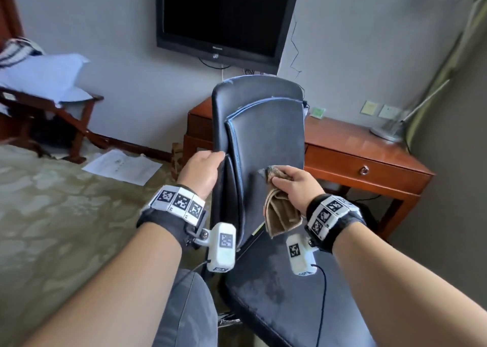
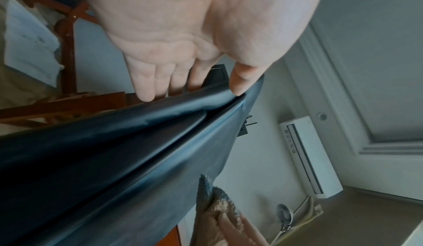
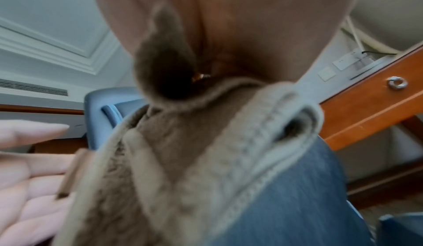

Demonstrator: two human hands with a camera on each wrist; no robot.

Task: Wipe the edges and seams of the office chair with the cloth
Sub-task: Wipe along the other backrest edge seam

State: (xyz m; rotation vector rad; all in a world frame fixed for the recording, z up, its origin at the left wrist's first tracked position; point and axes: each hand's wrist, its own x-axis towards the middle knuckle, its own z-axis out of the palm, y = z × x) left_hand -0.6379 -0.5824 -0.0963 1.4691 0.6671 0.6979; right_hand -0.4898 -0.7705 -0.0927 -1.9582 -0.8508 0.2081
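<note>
Fingers [image 1: 280, 179] of the right hand [image 1: 295, 186] are bunching the cloth [image 1: 280, 215] — soft, limp — against the office chair [image 1: 263, 125] backrest; left hand [image 1: 201, 173] is clasping its stiff, slick edge, steadying it.

Both my forearms reach forward, each wrist wrapped in a dark band. My left hand [image 1: 201, 171] sits higher and to the left, fingers over the edge of the chair back [image 1: 266, 125] and thumb on its near face. My right hand [image 1: 296, 186] is curled around the bunched cloth [image 1: 280, 212], knuckles up.
</note>
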